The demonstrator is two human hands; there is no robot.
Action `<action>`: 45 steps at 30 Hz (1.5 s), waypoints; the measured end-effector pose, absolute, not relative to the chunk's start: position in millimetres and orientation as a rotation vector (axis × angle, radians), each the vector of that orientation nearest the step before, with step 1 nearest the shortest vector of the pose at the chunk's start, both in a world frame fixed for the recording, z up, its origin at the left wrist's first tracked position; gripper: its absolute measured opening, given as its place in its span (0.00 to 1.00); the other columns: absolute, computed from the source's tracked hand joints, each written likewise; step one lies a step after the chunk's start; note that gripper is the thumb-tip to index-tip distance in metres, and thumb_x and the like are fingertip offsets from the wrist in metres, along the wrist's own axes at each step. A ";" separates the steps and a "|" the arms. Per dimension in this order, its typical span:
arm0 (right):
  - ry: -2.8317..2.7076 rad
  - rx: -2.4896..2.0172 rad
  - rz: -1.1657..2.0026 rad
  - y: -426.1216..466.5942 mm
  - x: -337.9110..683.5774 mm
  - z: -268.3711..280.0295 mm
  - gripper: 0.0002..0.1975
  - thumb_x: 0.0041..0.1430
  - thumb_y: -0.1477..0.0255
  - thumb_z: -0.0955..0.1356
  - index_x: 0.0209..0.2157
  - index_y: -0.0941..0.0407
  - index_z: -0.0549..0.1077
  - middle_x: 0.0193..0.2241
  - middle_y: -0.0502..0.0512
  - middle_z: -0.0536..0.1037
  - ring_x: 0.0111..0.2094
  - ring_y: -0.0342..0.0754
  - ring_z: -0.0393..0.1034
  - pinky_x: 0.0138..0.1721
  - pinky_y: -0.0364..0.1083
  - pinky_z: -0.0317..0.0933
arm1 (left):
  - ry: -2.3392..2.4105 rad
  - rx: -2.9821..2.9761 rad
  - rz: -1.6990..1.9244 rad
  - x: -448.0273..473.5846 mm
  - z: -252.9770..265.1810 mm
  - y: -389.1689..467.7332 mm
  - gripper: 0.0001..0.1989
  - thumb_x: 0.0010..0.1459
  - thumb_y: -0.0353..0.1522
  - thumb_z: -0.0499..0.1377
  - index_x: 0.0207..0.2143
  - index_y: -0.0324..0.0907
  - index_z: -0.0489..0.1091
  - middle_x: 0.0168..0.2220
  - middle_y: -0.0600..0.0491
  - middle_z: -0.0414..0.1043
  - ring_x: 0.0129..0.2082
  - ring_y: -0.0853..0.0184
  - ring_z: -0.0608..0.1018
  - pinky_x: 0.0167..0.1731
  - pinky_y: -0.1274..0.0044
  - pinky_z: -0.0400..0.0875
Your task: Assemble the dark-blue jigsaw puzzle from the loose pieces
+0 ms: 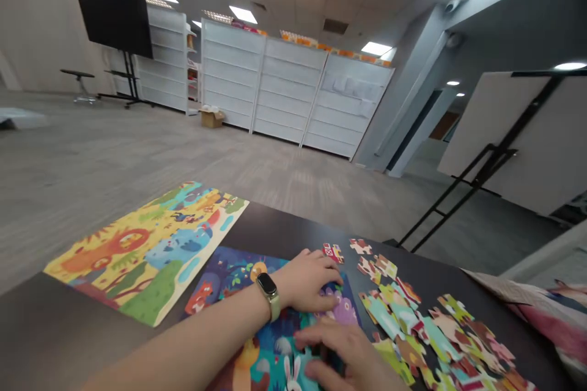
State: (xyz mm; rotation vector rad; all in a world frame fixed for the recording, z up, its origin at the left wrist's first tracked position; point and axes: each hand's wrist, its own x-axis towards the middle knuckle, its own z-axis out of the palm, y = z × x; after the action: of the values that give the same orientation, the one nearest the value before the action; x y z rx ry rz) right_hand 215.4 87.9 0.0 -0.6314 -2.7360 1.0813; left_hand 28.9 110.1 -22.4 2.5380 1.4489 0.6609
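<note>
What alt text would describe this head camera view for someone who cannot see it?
A person's left hand and right hand press flat on a dark-blue animal jigsaw puzzle on a dark table, a smart band on the left wrist. Loose puzzle pieces lie to the right, a finished yellow animal puzzle to the left, white shelving beyond.

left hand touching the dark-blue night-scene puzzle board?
Touching. Head view: the left hand lies palm-down on the dark-blue night-scene puzzle board, fingers pressed onto its purple creature; no gap visible.

A dark-blue animal jigsaw puzzle [238, 281] lies flat, partly assembled, on the dark table.
</note>
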 end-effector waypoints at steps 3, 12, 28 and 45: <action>-2.772 -0.460 0.987 85.9 217.3 -4.9 0.15 0.64 0.74 0.68 0.51 0.49 0.78 0.46 0.53 0.84 0.47 0.50 0.77 0.51 0.46 0.68 | 1.455 2.518 0.654 28.7 -22.3 110.6 0.16 0.63 0.42 0.63 0.52 0.49 0.73 0.57 0.53 0.73 0.54 0.57 0.72 0.50 0.66 0.66; -2.837 -0.316 0.787 90.3 217.4 -20.7 0.05 0.59 0.65 0.75 0.38 0.47 0.84 0.43 0.52 0.80 0.45 0.49 0.73 0.47 0.46 0.66 | 1.461 2.491 0.653 32.1 -18.7 108.0 0.15 0.63 0.41 0.63 0.51 0.49 0.73 0.56 0.53 0.73 0.54 0.57 0.73 0.52 0.64 0.65; -2.905 -0.327 0.480 102.2 222.4 -42.6 0.06 0.63 0.63 0.73 0.35 0.49 0.83 0.40 0.47 0.79 0.43 0.43 0.72 0.39 0.38 0.62 | 1.455 2.440 0.688 36.5 -14.7 104.7 0.15 0.60 0.36 0.65 0.50 0.51 0.73 0.55 0.55 0.73 0.55 0.57 0.73 0.53 0.62 0.66; -2.574 -0.329 0.728 85.5 226.4 19.4 0.10 0.62 0.78 0.65 0.42 0.55 0.77 0.40 0.55 0.77 0.44 0.48 0.71 0.47 0.45 0.65 | 1.462 2.459 0.626 32.6 -17.9 108.7 0.15 0.64 0.41 0.63 0.52 0.50 0.73 0.58 0.53 0.72 0.55 0.56 0.72 0.53 0.63 0.66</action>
State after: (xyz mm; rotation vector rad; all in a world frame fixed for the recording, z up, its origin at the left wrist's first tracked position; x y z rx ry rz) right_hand 226.4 85.5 19.4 -0.3289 -2.5741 0.7283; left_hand 32.6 108.7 -17.9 2.4593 1.4624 0.6262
